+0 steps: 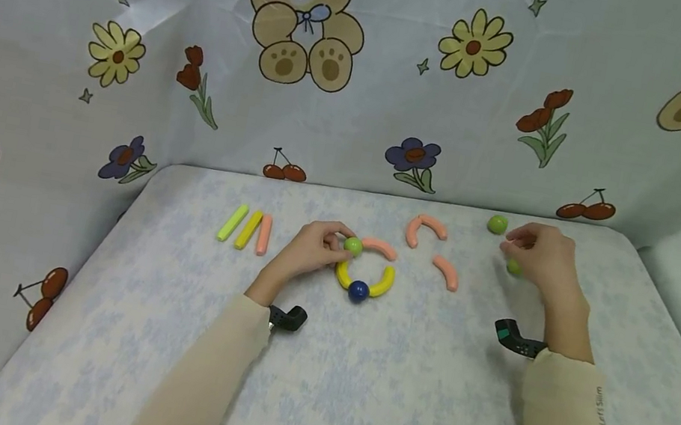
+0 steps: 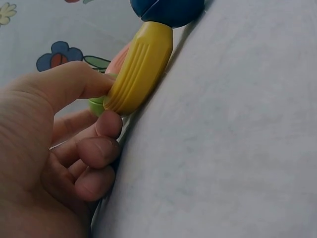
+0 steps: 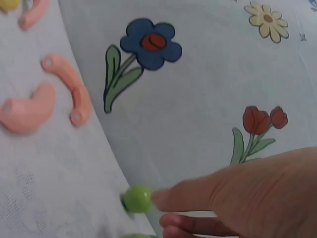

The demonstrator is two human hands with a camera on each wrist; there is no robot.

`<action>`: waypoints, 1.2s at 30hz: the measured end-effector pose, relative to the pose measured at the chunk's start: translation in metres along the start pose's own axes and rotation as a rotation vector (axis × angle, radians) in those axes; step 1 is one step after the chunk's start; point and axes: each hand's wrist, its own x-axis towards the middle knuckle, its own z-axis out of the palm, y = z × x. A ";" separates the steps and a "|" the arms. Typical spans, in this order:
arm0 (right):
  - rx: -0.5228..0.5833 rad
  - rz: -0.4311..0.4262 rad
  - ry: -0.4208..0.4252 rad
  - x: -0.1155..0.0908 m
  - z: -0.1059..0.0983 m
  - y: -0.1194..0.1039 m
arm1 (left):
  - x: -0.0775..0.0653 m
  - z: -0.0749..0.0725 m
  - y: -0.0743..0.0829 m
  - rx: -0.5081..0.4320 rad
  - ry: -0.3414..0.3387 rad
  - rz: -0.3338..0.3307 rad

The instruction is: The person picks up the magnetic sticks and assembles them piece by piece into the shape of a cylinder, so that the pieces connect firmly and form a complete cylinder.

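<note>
My left hand [image 1: 318, 243] pinches a green ball [image 1: 353, 246] between thumb and fingers. That ball sits between a pink curved piece [image 1: 379, 248] and a yellow curved piece [image 2: 141, 69], at the upper left of a ring. A dark blue ball [image 1: 358, 291] joins that yellow piece to a second yellow curved piece [image 1: 383, 282] along the bottom of the ring. Over on the right, my right hand [image 1: 541, 255] hovers with nothing visible in its fingers. Close to its fingertips are a green ball [image 1: 498, 224] and another green ball [image 1: 513, 266], the latter partly hidden by the hand.
Right of the ring lie a joined pink arc [image 1: 426, 224] and a single pink curved piece [image 1: 446, 272]. To the left stand three straight sticks in a row: lime [image 1: 232, 222], yellow [image 1: 248, 230] and pink [image 1: 264, 235]. A patterned cloth [image 1: 364, 118] hangs behind the table.
</note>
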 end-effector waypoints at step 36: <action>0.142 -0.214 -0.149 -0.010 0.064 -0.080 | -0.001 0.003 -0.002 -0.007 0.024 -0.011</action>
